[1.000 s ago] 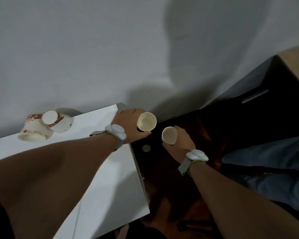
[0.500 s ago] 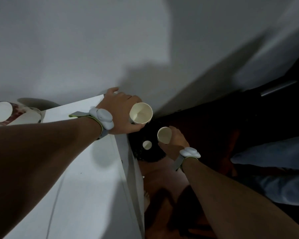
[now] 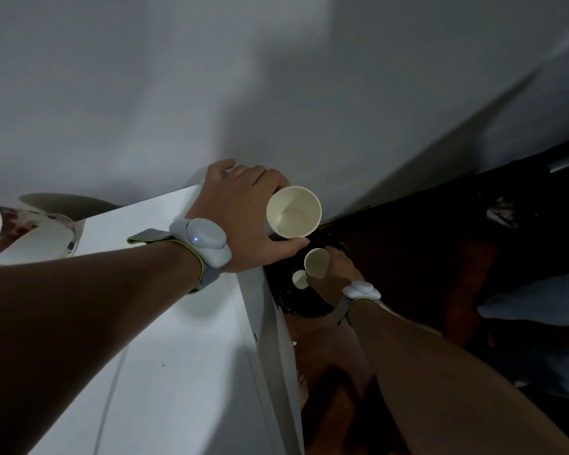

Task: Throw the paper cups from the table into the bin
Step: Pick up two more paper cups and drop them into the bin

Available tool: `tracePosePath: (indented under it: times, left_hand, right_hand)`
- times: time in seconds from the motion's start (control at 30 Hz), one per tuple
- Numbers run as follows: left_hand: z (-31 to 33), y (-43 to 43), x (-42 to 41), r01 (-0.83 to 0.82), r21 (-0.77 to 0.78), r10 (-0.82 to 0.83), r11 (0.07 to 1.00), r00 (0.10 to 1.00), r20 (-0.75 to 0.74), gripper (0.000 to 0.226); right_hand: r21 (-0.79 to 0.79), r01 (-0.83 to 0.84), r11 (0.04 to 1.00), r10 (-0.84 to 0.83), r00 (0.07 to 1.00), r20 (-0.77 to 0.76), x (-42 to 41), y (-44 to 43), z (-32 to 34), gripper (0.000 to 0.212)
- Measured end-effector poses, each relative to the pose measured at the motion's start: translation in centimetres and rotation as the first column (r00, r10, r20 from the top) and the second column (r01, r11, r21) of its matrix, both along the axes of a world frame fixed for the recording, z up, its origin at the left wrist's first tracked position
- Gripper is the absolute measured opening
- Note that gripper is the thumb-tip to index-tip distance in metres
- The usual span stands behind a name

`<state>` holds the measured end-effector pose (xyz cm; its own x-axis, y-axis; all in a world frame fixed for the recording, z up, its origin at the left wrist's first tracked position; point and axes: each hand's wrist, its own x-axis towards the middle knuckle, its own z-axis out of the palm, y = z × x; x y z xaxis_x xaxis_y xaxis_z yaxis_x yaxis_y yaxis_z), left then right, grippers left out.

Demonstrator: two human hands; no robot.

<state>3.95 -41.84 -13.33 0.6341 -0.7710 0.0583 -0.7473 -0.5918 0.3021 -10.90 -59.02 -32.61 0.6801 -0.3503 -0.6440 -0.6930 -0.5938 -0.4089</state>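
Head view: left hand [image 3: 243,221] wrapped round a paper cup [image 3: 293,212] past the table [image 3: 178,372] edge, right hand [image 3: 334,277] pinching a smaller cup [image 3: 316,262] lower, over the dark bin [image 3: 296,300], probably lined up for dropping. More cups [image 3: 30,238] on the table.

There is one view only, from the camera on my head, so nothing is shared with a second view. It looks steeply down and forward past both my forearms. My left hand [image 3: 243,221] sits close under the lens at the far corner of the white tabletop [image 3: 165,372]; my right hand [image 3: 334,277] lies lower and farther away, over the dark bin [image 3: 293,297]. The wide lens bends the grey wall [image 3: 276,77] across the upper half.
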Motion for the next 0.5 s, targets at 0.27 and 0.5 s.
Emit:
tracePosePath:
  times: [0.27,0.5]
  left_hand:
    - [0.0,0.0,0.0,-0.028,-0.055,0.027,0.998,1.0,-0.013,0.071]
    - [0.1,0.1,-0.1,-0.027,-0.068,0.025,0.997,0.999,-0.023,0.071]
  right_hand:
    - [0.004,-0.05,0.999,0.05,0.999,0.003,1.1,0.1,-1.5,0.078]
    - [-0.075,-0.13,0.989,0.123,0.988,-0.098,1.6,0.8,-2.6,0.105]
